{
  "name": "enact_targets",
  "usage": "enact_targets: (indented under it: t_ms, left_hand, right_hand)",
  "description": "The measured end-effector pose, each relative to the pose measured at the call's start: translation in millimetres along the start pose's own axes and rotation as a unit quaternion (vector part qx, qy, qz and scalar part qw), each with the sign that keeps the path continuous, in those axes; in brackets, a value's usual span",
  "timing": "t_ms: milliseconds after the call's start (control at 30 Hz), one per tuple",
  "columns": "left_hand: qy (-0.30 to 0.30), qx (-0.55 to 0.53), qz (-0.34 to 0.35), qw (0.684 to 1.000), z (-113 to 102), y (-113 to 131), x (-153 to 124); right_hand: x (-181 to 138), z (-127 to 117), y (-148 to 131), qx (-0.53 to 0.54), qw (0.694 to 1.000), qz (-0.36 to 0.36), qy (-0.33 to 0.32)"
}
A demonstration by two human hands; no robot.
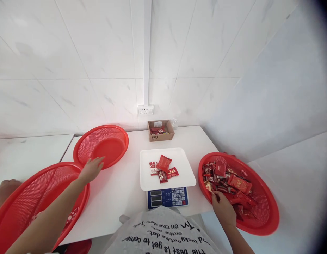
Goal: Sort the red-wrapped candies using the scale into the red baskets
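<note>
My left hand (91,169) reaches out with its fingers stretched flat at the near rim of an empty red mesh basket (110,132). It holds nothing. My right hand (223,209) is down inside the red basket (266,220) on the right, fingers curled into a heap of red snack packets (233,181); what they pinch is hidden. Between the hands stands a digital scale (167,197) with a white tray (184,176), and a few red packets (164,167) lie on it.
A third red basket (18,208) sits at the near left, partly under my left arm, with a packet or two in it. A small open cardboard box (160,131) stands by the tiled wall. Another person's hand (5,190) shows at the far left edge.
</note>
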State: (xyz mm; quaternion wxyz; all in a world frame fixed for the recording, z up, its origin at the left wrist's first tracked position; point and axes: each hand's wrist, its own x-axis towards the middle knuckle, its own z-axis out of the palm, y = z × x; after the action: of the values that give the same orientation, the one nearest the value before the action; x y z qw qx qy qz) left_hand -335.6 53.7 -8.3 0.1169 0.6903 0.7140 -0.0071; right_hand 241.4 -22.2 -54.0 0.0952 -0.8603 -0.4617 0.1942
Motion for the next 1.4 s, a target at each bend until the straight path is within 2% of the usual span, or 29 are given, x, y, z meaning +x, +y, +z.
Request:
enact_targets:
  t_ms: [67, 200, 400, 500, 600, 700, 767, 833, 1000, 1200, 1300, 1400]
  left_hand:
    - [-0.033, -0.017, 0.048, 0.998, 8, 25, 3]
    - [-0.026, -0.076, 0.032, 0.996, 20, 61, 12]
    - [-0.014, -0.127, 0.032, 0.991, 22, 97, 25]
    - [0.017, -0.125, 0.06, 0.99, 30, 124, 25]
    - [0.067, -0.104, 0.133, 0.983, 45, 160, 22]
    - [0.022, -0.11, 0.23, 0.967, 60, 200, 21]
    - [-0.023, -0.122, 0.245, 0.962, 64, 221, 23]
    - [-0.048, -0.134, 0.232, 0.962, 63, 235, 26]
    - [-0.053, -0.155, 0.2, 0.966, 54, 239, 35]
    - [-0.044, -0.19, 0.114, 0.974, 51, 229, 32]
    - [-0.016, -0.213, 0.086, 0.973, 45, 219, 29]
    - [0.039, -0.226, 0.043, 0.972, 29, 197, 30]
  right_hand:
    - [1, 1, 1, -0.002, 1.0, 0.001, -0.003]
    - [1, 2, 1, -0.001, 1.0, 0.01, -0.004]
    - [-2, 0, -1, 0.0, 1.0, 0.01, 0.002]
    - [-3, -1, -1, 0.0, 1.0, 0.011, -0.005]
    - [-2, -1, -2, 0.002, 1.0, 0.01, -0.005]
    - [-2, -1, -3, 0.011, 1.0, 0.007, 0.0]
    - [-3, 0, -3, 0.011, 1.0, 0.012, 0.001]
    - [-3, 0, -4, 0.012, 1.0, 0.015, 0.003]
    - [-4, 0, -4, 0.015, 1.0, 0.012, 0.012]
    - [-4, -1, -5, 0.014, 1.0, 0.015, 0.014]
    - [-4, -1, -4, 0.016, 1.0, 0.012, 0.016]
    - [-3, 0, -3, 0.016, 1.0, 0.012, 0.017]
